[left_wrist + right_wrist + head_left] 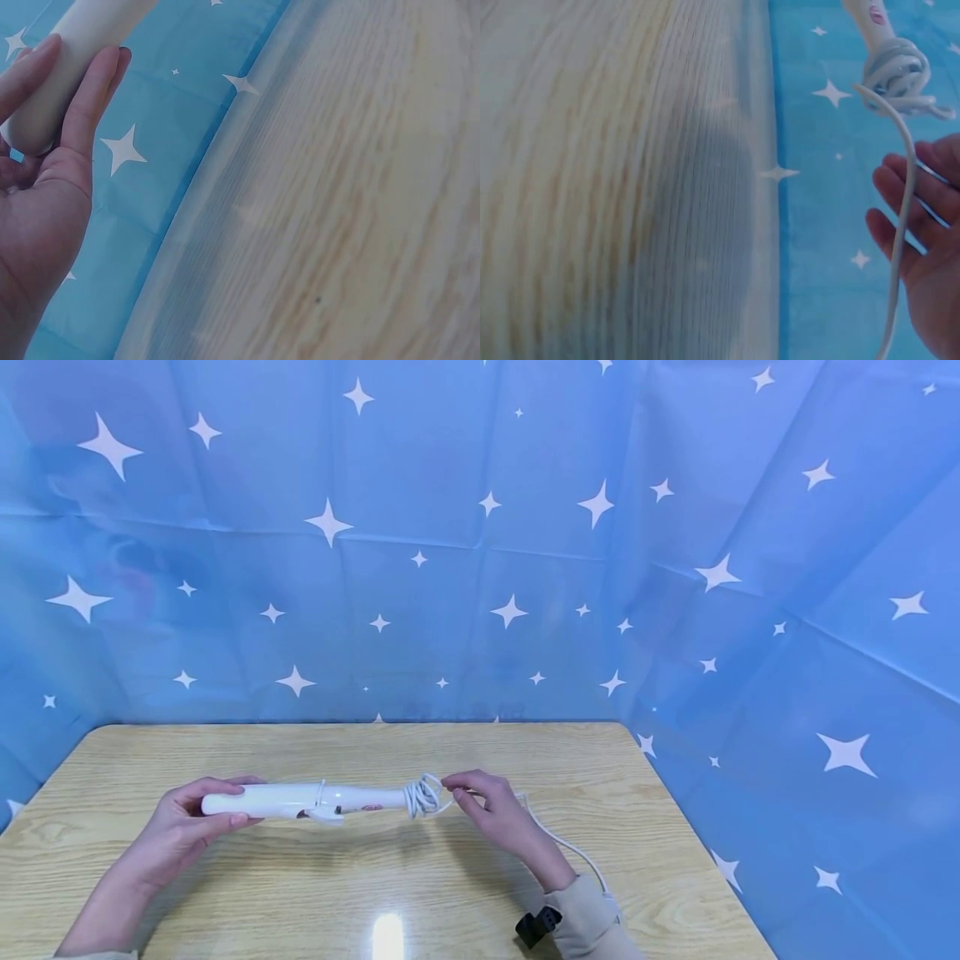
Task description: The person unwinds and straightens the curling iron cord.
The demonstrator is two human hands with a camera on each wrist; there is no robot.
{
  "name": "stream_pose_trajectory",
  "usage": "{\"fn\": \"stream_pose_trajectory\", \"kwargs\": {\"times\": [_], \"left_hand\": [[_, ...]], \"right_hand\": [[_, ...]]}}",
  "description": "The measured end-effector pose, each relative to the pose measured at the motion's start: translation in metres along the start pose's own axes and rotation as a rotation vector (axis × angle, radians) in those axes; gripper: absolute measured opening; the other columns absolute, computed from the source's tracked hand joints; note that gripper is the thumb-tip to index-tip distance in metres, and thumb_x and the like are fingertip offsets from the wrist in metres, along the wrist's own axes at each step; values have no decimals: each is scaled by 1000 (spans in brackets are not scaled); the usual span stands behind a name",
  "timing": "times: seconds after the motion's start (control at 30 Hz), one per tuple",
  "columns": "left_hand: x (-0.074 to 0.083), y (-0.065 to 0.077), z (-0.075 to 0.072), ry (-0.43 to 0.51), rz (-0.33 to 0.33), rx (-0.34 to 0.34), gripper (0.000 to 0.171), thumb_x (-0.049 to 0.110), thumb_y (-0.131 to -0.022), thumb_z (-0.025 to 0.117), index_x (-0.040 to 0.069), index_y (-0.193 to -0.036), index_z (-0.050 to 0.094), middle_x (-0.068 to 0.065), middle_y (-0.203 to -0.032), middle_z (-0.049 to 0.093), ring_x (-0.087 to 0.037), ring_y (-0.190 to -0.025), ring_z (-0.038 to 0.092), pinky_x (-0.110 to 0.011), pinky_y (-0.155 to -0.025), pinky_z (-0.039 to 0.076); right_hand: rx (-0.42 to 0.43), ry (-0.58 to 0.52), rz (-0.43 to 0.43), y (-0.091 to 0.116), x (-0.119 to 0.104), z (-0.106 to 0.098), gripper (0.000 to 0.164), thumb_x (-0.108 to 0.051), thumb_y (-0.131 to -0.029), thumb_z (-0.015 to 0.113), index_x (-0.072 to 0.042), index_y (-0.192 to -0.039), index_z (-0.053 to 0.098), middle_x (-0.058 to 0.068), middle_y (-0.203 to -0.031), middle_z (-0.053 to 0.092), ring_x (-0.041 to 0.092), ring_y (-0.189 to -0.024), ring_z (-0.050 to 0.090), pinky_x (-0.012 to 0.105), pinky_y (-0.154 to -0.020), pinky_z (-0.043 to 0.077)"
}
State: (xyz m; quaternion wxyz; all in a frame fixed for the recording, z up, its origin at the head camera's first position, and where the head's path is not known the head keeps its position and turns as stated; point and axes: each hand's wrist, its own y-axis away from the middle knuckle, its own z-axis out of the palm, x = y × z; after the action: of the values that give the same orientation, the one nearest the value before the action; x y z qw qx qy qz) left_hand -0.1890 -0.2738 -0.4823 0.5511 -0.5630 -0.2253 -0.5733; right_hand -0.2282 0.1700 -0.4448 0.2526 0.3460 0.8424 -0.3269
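A white curling iron (281,800) is held level above the wooden table, its thick barrel to the left and its thin handle to the right. My left hand (187,822) grips the barrel's rounded end between thumb and fingers; that end also fills the grip in the left wrist view. White cord (422,797) is wound in loops round the handle's end. At those loops my right hand (491,810) pinches a strand with thumb and forefinger, while its other fingers (907,195) are loosely extended. A loose length of cord (904,217) runs past them toward the right sleeve.
The light wooden table (360,893) has its far edge against a blue curtain (450,577) with white stars. More curtain hangs along the right side. A small black object (538,927) sits beside the right sleeve (588,918).
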Motion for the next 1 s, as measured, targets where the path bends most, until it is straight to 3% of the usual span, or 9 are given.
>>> {"fn": "stream_pose_trajectory", "kwargs": {"times": [0.17,0.4,0.63,0.8,1.0], "left_hand": [[0,0,1,0,-1,6,47,-28,-91,52,2,-121,72,-5,-133,68,-18,-116,64,-39,-90,62],[-1,1,0,43,-1,-12,49,-30,-90,50,1,-122,72,-7,-133,67,-19,-118,63,-41,-91,62],[-1,2,0,79,4,-16,51,-32,-89,48,-1,-123,71,-10,-132,67,-19,-119,63,-43,-91,61],[-1,1,0,81,2,-26,51,-31,-90,48,-1,-124,71,-9,-133,67,-19,-121,62,-41,-92,61],[-1,1,-2,103,7,-56,51,-31,-90,47,-1,-124,70,-10,-134,66,-20,-121,62,-43,-93,60]], "right_hand": [[-19,-6,24,-1,0,2,22,-10,-107,55,-5,-120,72,8,-117,73,25,-109,68,36,-90,60],[-42,-37,32,1,2,3,19,-9,-106,58,-7,-113,75,4,-103,74,11,-79,61,26,-64,54],[-41,-35,76,6,3,0,14,-13,-102,64,-14,-109,77,-5,-99,72,8,-77,57,23,-64,49],[-27,-24,41,7,7,1,11,-12,-98,70,-15,-105,78,-6,-97,71,7,-82,61,24,-63,48],[-15,24,-4,9,14,-3,10,-9,-97,72,-12,-103,79,-6,-93,71,5,-76,58,21,-59,49]]}}
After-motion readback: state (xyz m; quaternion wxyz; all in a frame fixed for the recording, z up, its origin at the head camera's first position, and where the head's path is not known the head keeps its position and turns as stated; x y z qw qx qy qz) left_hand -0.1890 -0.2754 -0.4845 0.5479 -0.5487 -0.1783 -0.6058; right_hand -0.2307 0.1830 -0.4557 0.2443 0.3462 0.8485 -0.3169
